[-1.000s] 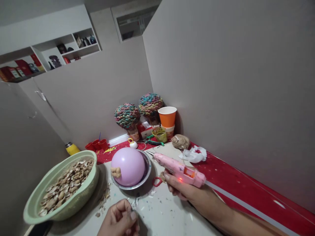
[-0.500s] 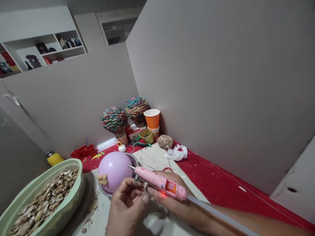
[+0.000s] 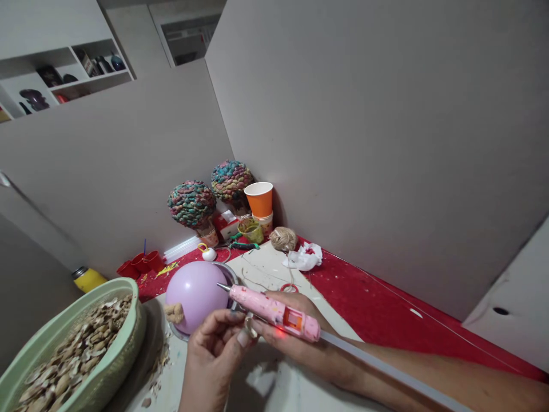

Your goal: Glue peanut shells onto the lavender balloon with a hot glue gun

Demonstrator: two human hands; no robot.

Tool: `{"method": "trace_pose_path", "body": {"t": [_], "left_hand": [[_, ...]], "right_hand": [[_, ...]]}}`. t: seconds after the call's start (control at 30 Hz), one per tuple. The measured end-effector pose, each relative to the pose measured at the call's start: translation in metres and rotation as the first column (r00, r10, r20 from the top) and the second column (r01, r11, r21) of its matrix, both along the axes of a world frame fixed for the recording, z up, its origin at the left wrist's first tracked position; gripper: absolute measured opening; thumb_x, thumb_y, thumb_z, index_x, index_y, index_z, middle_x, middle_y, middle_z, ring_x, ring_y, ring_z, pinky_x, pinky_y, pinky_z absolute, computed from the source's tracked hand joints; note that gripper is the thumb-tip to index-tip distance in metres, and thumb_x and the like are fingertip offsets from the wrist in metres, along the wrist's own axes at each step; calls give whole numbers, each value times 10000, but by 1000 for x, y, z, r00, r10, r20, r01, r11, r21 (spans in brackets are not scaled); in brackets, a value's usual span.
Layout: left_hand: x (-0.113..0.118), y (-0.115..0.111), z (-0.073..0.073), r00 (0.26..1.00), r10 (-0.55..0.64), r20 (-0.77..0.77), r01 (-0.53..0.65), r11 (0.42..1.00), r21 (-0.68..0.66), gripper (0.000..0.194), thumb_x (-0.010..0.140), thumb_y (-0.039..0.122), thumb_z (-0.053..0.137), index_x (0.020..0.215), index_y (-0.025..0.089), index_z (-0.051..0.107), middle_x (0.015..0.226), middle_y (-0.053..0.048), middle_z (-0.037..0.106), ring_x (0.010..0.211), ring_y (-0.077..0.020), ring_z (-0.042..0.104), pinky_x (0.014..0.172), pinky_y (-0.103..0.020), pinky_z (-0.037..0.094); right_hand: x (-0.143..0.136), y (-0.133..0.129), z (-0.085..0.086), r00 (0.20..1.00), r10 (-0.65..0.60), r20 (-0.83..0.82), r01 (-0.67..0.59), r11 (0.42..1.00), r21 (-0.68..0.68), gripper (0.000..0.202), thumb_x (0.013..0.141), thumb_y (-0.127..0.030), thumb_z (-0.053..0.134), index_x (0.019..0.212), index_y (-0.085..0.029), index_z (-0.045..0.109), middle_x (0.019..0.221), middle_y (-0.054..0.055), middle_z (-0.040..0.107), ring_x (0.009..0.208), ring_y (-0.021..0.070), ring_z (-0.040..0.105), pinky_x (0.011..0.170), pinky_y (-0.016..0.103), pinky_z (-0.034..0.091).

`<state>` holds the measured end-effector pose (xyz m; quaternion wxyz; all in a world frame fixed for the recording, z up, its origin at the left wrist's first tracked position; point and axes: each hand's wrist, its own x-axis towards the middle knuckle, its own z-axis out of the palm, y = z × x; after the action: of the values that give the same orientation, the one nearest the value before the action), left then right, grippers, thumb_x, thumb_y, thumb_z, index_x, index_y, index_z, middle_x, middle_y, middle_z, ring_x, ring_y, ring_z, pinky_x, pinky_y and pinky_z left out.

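Lilac balloon (image 3: 198, 292): 1 shell cluster (image 3: 174, 312) on, visible rest bare; left hand (image 3: 217, 355) pinching shell piece (image 3: 250, 327), right hand (image 3: 298, 350) wrapped round glue gun (image 3: 261, 303).

Left grip (image 3: 217, 350), which was a bare human hand with a short thumbnail (image 3: 243, 340), index fingertip (image 3: 235, 315) that seemed smudged, right grip (image 3: 300, 348), also a bare hand, partly hidden, right forearm (image 3: 429, 366), which was uncovered until the view's edge

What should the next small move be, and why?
Probably turn the nozzle of the pink glue gun onto the small shell piece: the right hand grips the gun, the left hand holds the piece nearby, and the nozzle points past it.
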<state>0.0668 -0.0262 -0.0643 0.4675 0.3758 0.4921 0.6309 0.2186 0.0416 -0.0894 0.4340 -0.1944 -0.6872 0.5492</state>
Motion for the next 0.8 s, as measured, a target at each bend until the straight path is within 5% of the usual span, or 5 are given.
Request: {"method": "trace_pose_path", "body": {"t": [0.2, 0.47, 0.6, 0.8], "left_hand": [[-1, -1, -2, 1000, -23, 18, 23, 1000, 9, 321, 578, 324, 907, 786, 157, 730, 727, -27, 739, 654, -126, 657, 663, -229, 545], [-1, 0, 3, 992, -75, 100, 76, 997, -13, 294, 577, 263, 908, 769, 150, 715, 731, -18, 712, 655, -118, 643, 644, -226, 546], [-6, 1, 11, 979, -119, 163, 125, 992, -24, 302, 590, 237, 901, 799, 154, 699, 735, -19, 698, 632, -119, 649, 637, -234, 547], [-22, 2, 34, 984, -95, 154, 93, 995, 20, 303, 624, 206, 880, 855, 147, 693, 739, -12, 639, 621, -94, 584, 605, -213, 536]], "right_hand": [[0, -3, 8, 999, 35, 17, -34, 998, -61, 151, 891, -277, 611, 793, -163, 587, 722, 2, 608, 659, 143, 586, 555, 215, 459], [-4, -3, 1, 997, -68, 35, 67, 997, 29, 151, 851, -265, 622, 748, -166, 572, 687, -21, 527, 639, 127, 497, 526, 213, 410], [-2, -7, 13, 997, -58, -41, 58, 998, -14, 234, 831, -336, 628, 696, -174, 526, 656, -28, 468, 596, 118, 428, 497, 226, 364], [8, -11, 26, 994, -62, -87, 61, 998, -11, 224, 852, -398, 632, 854, -174, 638, 792, 34, 608, 736, 189, 552, 661, 302, 495]]}}
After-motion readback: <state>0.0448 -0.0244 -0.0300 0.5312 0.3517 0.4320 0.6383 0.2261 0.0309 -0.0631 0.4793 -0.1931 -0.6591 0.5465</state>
